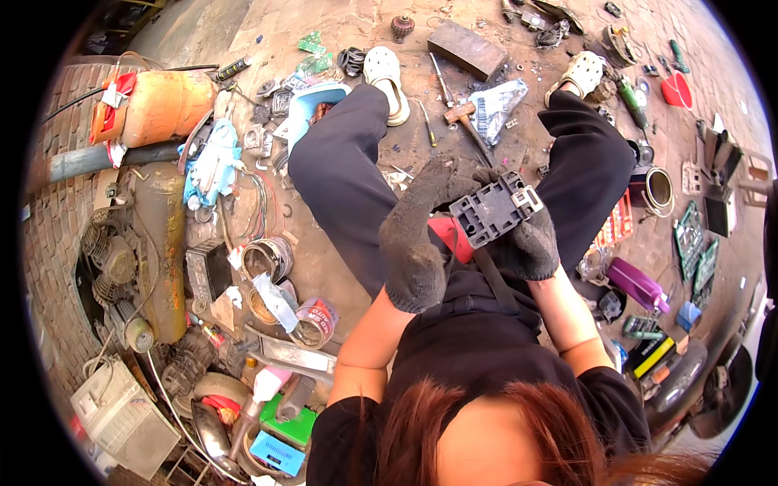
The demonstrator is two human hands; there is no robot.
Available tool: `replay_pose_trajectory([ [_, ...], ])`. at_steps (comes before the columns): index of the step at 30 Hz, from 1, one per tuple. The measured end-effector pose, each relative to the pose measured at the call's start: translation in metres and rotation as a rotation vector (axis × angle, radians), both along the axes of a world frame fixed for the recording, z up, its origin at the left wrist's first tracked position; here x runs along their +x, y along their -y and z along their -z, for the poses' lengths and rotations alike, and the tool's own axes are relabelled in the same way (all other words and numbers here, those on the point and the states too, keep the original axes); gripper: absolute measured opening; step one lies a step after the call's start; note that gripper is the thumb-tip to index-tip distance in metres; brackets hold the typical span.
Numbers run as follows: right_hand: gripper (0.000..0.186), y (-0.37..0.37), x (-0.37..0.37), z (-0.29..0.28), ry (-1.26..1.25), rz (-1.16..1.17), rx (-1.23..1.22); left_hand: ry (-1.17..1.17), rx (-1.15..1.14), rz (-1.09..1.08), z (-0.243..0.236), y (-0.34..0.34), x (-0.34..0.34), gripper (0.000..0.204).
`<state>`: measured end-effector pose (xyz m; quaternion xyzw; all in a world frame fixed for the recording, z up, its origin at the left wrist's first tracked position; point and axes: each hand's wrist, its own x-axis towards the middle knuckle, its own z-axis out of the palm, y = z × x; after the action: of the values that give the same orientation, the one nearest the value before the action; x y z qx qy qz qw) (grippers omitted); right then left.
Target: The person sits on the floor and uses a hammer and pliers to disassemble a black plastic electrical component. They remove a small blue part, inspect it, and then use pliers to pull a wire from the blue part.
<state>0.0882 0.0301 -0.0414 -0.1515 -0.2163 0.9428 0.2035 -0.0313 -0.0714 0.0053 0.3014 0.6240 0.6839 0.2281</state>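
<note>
Above my lap I hold a black plastic electrical part (494, 211), boxy with ridges, slots and a light metal clip at one corner. My right hand (535, 247), in a dark knit glove, grips it from its right and lower side. My left hand (417, 235), gloved alike, is bent round beside the part's left edge with its fingers curled at the top. Whatever those left fingers hold is hidden. A flat red piece (452, 238) shows between the left glove and the part; I cannot tell what it is.
Between my feet lie a hammer (470, 130), a clear plastic bag (496, 109), a screwdriver (428, 123) and a dark rectangular block (468, 50). A light-blue basin (301, 109) stands by my left leg. Leftward are an orange gas cylinder (166, 104) and open cans (314, 321); rightward, a purple bottle (637, 283).
</note>
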Motion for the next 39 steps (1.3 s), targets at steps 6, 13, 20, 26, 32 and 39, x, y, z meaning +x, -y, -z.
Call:
replay_pose_trajectory([
  [6,0.088,-0.006,-0.004,-0.019,0.014,0.059,-0.042,-0.509,-0.088,0.096,-0.012,-0.005,-0.002,0.066],
  [13,0.087,-0.015,-0.004,-0.016,0.008,0.059,0.173,-0.592,-0.175,0.083,0.000,-0.004,0.001,0.060],
  [20,0.092,-0.030,-0.007,-0.023,0.110,0.013,0.560,-0.396,-0.166,0.067,0.008,0.000,0.002,0.054],
  [26,0.063,-0.040,-0.004,-0.026,0.213,-0.004,0.775,-0.224,-0.152,0.067,0.014,-0.003,-0.001,0.049],
  [32,0.046,-0.032,-0.010,-0.015,0.529,-0.060,0.467,0.390,-0.130,0.028,0.030,-0.021,-0.013,0.034],
  [39,0.048,-0.035,-0.004,-0.003,0.446,-0.052,0.365,0.927,0.020,0.016,0.055,-0.025,-0.025,0.031],
])
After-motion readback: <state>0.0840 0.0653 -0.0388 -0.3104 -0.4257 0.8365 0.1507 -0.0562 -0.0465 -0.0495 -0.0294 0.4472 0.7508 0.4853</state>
